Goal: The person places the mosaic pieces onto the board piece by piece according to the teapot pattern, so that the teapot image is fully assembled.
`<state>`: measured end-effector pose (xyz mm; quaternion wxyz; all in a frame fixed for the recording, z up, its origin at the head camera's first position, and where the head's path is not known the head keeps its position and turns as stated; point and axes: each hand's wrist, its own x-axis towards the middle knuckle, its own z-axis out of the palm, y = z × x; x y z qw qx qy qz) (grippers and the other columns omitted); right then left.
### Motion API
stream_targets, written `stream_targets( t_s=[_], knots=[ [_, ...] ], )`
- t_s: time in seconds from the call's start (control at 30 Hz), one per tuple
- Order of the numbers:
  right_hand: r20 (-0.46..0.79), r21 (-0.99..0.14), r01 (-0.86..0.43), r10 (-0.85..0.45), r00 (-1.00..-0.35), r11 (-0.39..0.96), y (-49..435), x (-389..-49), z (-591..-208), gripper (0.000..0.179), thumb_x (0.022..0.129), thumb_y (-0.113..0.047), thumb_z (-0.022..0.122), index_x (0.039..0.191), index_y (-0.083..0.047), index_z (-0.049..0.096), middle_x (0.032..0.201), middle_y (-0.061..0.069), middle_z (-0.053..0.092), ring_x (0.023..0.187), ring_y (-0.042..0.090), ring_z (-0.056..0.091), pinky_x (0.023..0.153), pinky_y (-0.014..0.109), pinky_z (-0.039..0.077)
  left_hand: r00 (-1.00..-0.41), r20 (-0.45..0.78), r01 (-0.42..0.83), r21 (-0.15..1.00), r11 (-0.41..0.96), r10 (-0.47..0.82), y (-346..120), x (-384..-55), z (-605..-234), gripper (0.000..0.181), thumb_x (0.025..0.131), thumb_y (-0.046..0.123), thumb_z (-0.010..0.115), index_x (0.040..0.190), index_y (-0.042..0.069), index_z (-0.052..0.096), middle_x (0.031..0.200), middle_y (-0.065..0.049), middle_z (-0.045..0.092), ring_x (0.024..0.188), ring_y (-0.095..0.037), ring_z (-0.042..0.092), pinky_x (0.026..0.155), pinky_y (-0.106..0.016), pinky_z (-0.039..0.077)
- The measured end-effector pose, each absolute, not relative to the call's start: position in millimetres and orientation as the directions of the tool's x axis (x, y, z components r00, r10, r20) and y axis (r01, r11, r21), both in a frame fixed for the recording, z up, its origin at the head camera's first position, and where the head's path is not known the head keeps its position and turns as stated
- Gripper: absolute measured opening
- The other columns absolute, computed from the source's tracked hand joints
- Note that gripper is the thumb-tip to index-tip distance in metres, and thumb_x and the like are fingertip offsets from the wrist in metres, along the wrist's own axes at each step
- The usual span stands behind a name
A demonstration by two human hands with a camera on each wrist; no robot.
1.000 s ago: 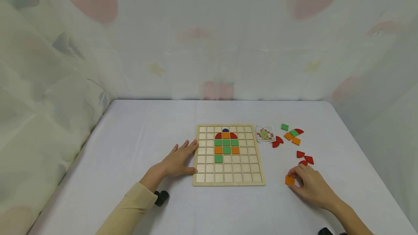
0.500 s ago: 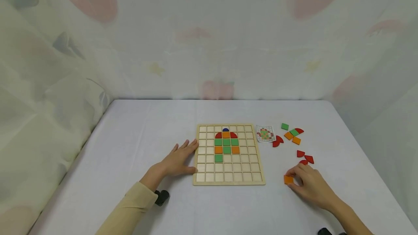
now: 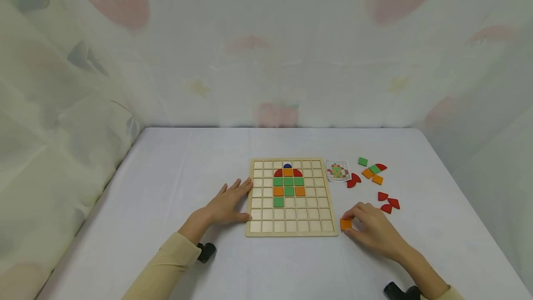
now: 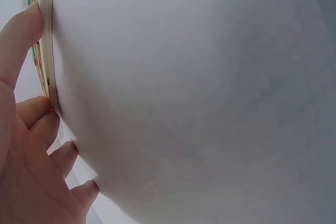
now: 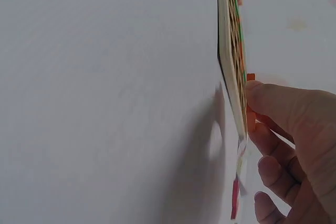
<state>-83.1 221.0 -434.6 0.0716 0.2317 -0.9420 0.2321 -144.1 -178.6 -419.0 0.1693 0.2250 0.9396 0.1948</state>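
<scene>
A wooden grid board (image 3: pixel 291 234) lies mid-table, with green, orange, red and blue tiles set in its upper and middle squares. My left hand (image 3: pixel 226 205) lies along the board's left edge, fingers spread; in the left wrist view the thumb (image 4: pixel 26 30) touches that edge. Between thumb and forefinger my right hand (image 3: pixel 372 226) pinches an orange square tile (image 3: pixel 345 224), just off the board's lower right corner. In the right wrist view this orange tile (image 5: pixel 251 77) shows edge-on behind the thumb, partly hidden by the fingers.
A small pattern card (image 3: pixel 338 171) lies by the board's upper right corner. Right of it are loose pieces: a green tile (image 3: pixel 363 161), an orange tile (image 3: pixel 377 179) and red quarter-round pieces (image 3: pixel 386 208). A patterned cloth wall (image 3: pixel 266 59) rises behind the table.
My right hand has moved left with the orange tile, from beside the red pieces to near the board. The left hand has stayed in place.
</scene>
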Motion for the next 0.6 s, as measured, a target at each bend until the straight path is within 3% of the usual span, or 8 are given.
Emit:
stream_targets(
  t_s=[0.6],
  knots=[
    [0.247, -0.433, -0.514, -0.451, -0.858, 0.74, 160, -106, -429, 0.028, 0.069, -0.025, 0.08, 0.093, -0.022, 0.065, 0.089, -0.013, 0.057, 0.082, 0.006, 0.046, 0.073, 0.028, 0.041, -0.843, -0.234, 0.351, 0.443, 0.825, 0.484, -179, -144, -420, 0.09, 0.076, 0.037, 0.073, 0.147, 0.012, 0.023, 0.154, -0.001, 0.016, 0.141, -0.029, 0.011, 0.11, -0.057, 0.007]
  ],
)
